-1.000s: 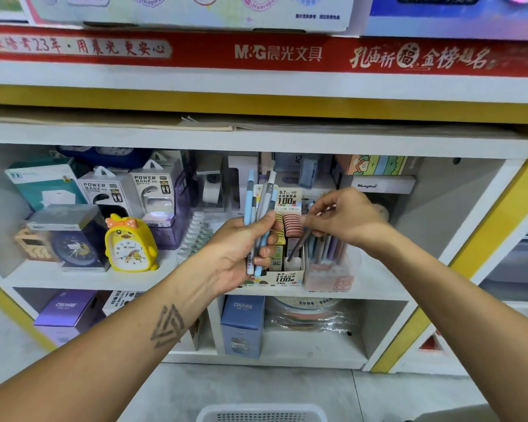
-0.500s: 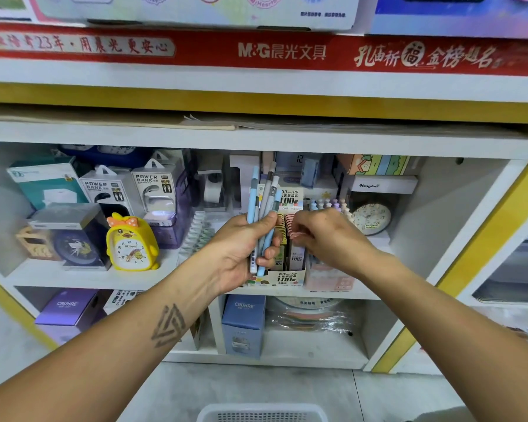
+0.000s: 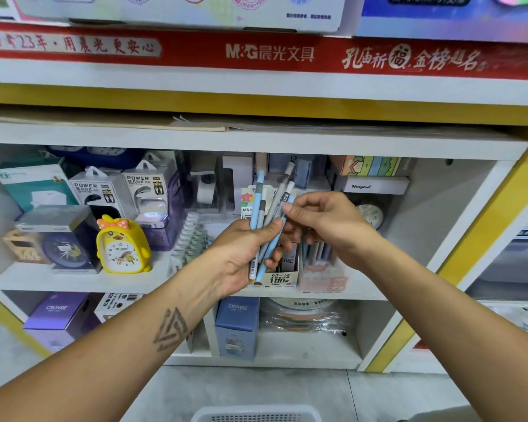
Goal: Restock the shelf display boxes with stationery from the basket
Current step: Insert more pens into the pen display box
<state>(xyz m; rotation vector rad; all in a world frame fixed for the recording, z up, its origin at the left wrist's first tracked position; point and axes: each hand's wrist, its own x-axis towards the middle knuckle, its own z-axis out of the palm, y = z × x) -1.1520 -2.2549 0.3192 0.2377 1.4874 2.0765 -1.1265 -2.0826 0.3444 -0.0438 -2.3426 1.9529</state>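
My left hand (image 3: 244, 254) grips a bunch of pens (image 3: 269, 220), light blue and grey, held upright in front of the middle shelf. My right hand (image 3: 323, 223) pinches the top of one light blue pen in that bunch between thumb and forefinger. Behind both hands stand two display boxes: a cream one (image 3: 282, 278) printed "100" and a pink one (image 3: 326, 277) holding several pastel pens upright. The white basket's rim (image 3: 256, 415) shows at the bottom edge of the view.
A yellow duck alarm clock (image 3: 122, 245), power bank boxes (image 3: 147, 190) and a dark boxed clock (image 3: 58, 239) fill the shelf's left. A small round clock (image 3: 372, 214) sits at the right. Blue and purple boxes (image 3: 237, 327) stand on the lower shelf.
My right hand has come up out of the pink display box and moved left to the bunch, where it now pinches a blue pen. My left hand has stayed put.
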